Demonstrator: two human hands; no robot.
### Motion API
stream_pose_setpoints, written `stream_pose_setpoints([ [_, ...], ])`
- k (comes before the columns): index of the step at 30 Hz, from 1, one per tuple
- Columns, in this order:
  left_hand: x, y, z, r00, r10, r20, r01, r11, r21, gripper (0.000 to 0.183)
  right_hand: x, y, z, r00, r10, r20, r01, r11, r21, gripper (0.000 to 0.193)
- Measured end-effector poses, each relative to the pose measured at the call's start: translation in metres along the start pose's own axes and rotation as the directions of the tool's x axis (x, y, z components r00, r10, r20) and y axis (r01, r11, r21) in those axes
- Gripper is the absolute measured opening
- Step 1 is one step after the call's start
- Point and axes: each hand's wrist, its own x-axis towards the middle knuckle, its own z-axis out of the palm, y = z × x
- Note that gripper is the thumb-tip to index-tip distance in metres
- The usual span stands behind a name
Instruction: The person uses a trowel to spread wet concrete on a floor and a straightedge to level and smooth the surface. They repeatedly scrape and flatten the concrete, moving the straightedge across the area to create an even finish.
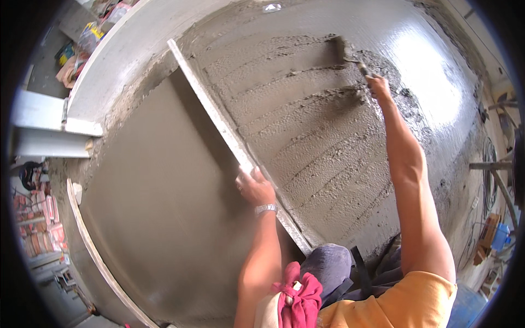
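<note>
My left hand, with a metal watch on its wrist, is closed around a long, straight screed bar. The bar slants from the upper left down to my knee. In my right hand, arm stretched far out, is the handle of a trowel. Its blade is tilted against the wet grey mortar, which lies in rough ridges to the right of the bar. Left of the bar the mortar is flat and smooth, with the bar's shadow on it.
A low pale wall borders the far left. A thin curved-looking strip edges the smooth mortar. Stacked bags stand beyond it. At the right are metal bars and a blue container. Glossy wet mortar lies far right.
</note>
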Motion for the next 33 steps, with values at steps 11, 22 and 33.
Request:
stream_pose_setpoints([
  [11,-0.004,0.004,0.003,0.998,0.042,-0.047,-0.04,0.998,0.05,0.048,-0.157,-0.024,-0.007,0.896,-0.136,0.422,0.234,0.954,-0.19,0.037],
  [22,-0.001,0.005,0.003,0.998,0.036,-0.054,-0.032,0.996,0.08,0.044,-0.099,0.023,-0.169,0.969,0.031,0.243,0.06,0.933,-0.355,0.033],
  [33,0.001,-0.005,0.007,0.999,0.021,-0.043,-0.015,0.99,0.138,0.048,-0.052,0.041,-0.181,0.98,-0.19,-0.061,0.186,0.98,-0.065,0.03],
])
